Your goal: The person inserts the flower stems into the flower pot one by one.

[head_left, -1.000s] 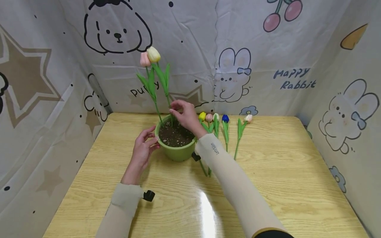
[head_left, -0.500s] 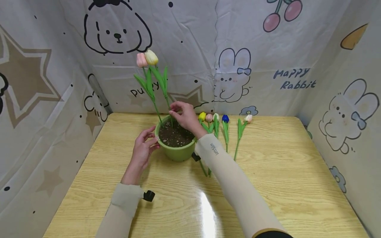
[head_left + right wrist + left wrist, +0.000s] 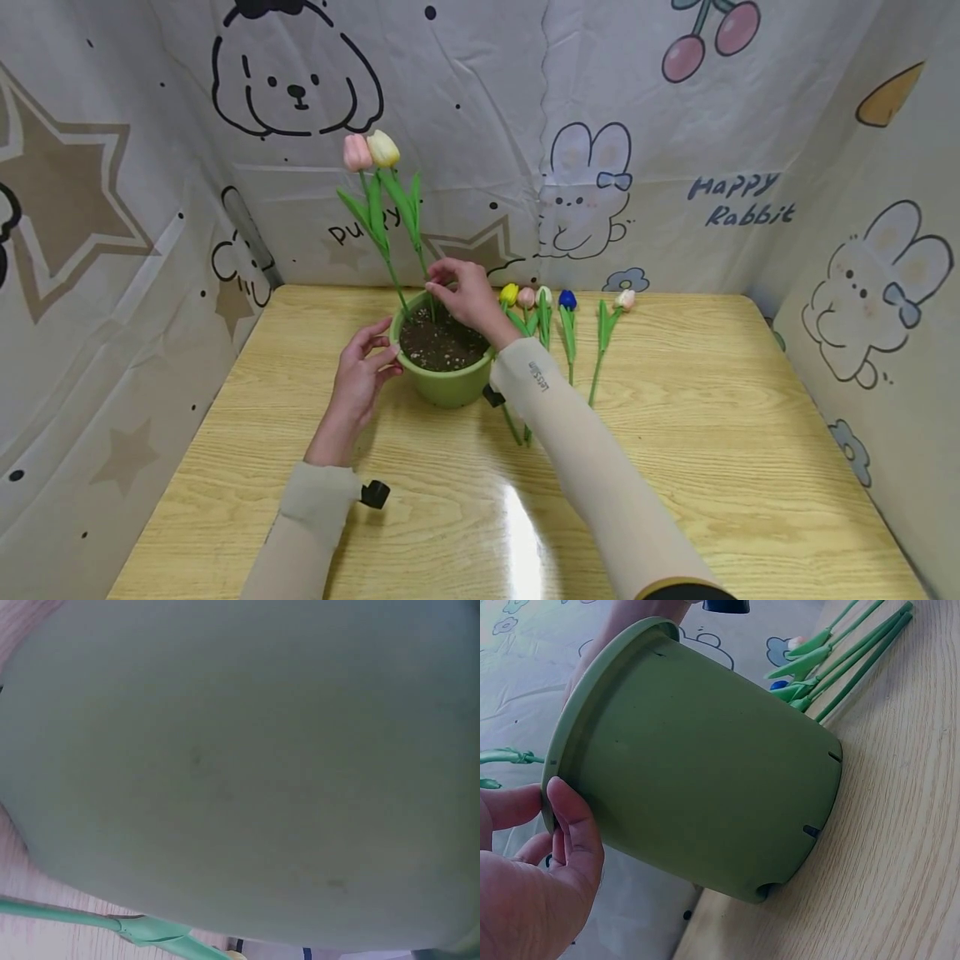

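Note:
A green flower pot (image 3: 450,389) filled with dark soil (image 3: 444,343) stands on the table. My left hand (image 3: 358,373) pinches its rim on the left side; the left wrist view shows the thumb and curled fingers (image 3: 574,825) around that edge. Over the soil, my right hand (image 3: 471,293) pinches the lower stem of a cream-yellow tulip (image 3: 384,149), whose foot reaches the soil. Just left of it, a pink tulip (image 3: 357,152) rises from the pot, leaning left. The pot's wall (image 3: 240,780) fills most of the right wrist view, hiding the right fingers.
Right of the pot lie several more tulips: a yellow one (image 3: 509,293), a pink one (image 3: 527,297), a white one (image 3: 544,297), a blue one (image 3: 567,300) and a pale pink one (image 3: 626,300). A printed cloth (image 3: 465,100) hangs behind the wooden table (image 3: 712,433).
Both upright tulip heads have shifted slightly left and down since a second ago, with little movement in the last half second. Both hands keep their places.

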`<state>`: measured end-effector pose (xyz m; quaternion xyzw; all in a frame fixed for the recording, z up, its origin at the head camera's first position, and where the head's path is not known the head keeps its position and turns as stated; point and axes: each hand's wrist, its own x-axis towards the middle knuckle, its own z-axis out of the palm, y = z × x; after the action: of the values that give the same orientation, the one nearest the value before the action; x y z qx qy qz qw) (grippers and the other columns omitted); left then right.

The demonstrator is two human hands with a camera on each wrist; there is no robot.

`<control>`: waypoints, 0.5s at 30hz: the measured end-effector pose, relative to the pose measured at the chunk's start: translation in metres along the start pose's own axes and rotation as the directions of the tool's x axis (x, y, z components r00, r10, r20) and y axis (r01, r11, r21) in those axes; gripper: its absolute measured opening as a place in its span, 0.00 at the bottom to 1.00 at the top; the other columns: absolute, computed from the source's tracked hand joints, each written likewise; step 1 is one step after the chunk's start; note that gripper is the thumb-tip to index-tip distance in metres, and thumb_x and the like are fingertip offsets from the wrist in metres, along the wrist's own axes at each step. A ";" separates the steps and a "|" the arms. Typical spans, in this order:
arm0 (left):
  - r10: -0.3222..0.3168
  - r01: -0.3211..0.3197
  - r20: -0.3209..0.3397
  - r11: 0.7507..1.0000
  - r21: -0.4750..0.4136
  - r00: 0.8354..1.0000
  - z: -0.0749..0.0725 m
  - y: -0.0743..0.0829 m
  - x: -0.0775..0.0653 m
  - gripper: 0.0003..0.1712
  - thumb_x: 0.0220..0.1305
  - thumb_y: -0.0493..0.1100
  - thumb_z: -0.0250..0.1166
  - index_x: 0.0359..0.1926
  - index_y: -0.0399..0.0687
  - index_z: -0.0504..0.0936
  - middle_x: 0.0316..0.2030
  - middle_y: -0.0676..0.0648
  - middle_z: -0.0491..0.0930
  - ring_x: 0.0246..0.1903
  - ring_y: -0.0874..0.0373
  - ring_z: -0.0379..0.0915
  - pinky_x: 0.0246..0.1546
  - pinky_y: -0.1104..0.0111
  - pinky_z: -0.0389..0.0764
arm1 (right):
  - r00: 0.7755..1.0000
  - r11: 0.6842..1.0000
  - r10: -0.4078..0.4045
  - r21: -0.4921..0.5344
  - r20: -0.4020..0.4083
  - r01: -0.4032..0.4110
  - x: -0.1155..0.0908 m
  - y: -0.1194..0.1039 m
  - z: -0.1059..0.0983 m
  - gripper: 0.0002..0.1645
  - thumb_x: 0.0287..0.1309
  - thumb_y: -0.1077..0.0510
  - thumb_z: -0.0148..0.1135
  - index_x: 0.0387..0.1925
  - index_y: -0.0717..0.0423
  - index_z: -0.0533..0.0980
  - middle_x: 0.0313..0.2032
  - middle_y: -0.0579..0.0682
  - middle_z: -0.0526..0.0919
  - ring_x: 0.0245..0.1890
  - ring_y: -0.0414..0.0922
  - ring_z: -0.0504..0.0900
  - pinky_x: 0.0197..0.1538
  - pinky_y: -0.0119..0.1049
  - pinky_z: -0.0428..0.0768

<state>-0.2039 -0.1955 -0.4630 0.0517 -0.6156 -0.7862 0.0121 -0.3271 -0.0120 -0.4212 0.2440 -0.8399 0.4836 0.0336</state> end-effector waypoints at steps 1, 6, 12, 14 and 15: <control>0.000 0.000 0.000 1.000 0.002 1.000 0.000 0.000 0.000 0.30 0.73 0.28 0.57 0.74 0.39 0.67 0.44 0.50 0.68 0.31 0.64 0.76 0.32 0.77 0.82 | 1.000 1.000 0.000 0.000 0.000 0.000 0.000 0.000 0.000 0.10 0.70 0.61 0.66 0.49 0.62 0.82 0.44 0.56 0.88 0.47 0.49 0.86 0.52 0.38 0.87; -0.002 0.002 0.000 1.000 -0.001 1.000 0.000 0.000 0.000 0.30 0.73 0.28 0.57 0.74 0.39 0.67 0.44 0.50 0.68 0.30 0.64 0.76 0.32 0.78 0.82 | 1.000 1.000 0.002 -0.002 -0.009 -0.003 -0.001 0.001 0.002 0.12 0.71 0.60 0.65 0.51 0.62 0.82 0.45 0.56 0.88 0.48 0.49 0.87 0.53 0.38 0.87; -0.006 0.006 -0.007 1.000 -0.006 1.000 0.001 -0.001 0.000 0.30 0.73 0.27 0.57 0.74 0.38 0.67 0.44 0.50 0.68 0.30 0.64 0.76 0.31 0.78 0.82 | 1.000 1.000 -0.025 -0.007 -0.012 0.025 -0.002 0.002 0.003 0.14 0.71 0.59 0.65 0.54 0.61 0.81 0.47 0.55 0.88 0.48 0.48 0.87 0.54 0.38 0.86; -0.004 0.004 -0.010 1.000 -0.010 1.000 0.001 -0.001 0.001 0.30 0.72 0.27 0.57 0.73 0.38 0.67 0.44 0.50 0.68 0.30 0.64 0.76 0.31 0.78 0.82 | 0.999 0.999 -0.034 -0.013 -0.012 0.034 -0.002 0.002 0.003 0.14 0.71 0.59 0.65 0.54 0.60 0.81 0.47 0.55 0.88 0.48 0.47 0.86 0.53 0.37 0.86; -0.003 0.003 -0.011 1.000 -0.012 1.000 0.001 -0.001 0.001 0.30 0.72 0.27 0.57 0.73 0.37 0.67 0.44 0.50 0.69 0.30 0.64 0.76 0.31 0.77 0.82 | 0.999 0.999 -0.036 -0.013 -0.013 0.036 -0.002 0.002 0.002 0.14 0.72 0.58 0.65 0.55 0.60 0.81 0.47 0.55 0.88 0.48 0.47 0.86 0.53 0.37 0.86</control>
<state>-0.2050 -0.1946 -0.4635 0.0570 -0.6109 -0.7895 0.0146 -0.3261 -0.0126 -0.4244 0.2557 -0.8381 0.4792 0.0497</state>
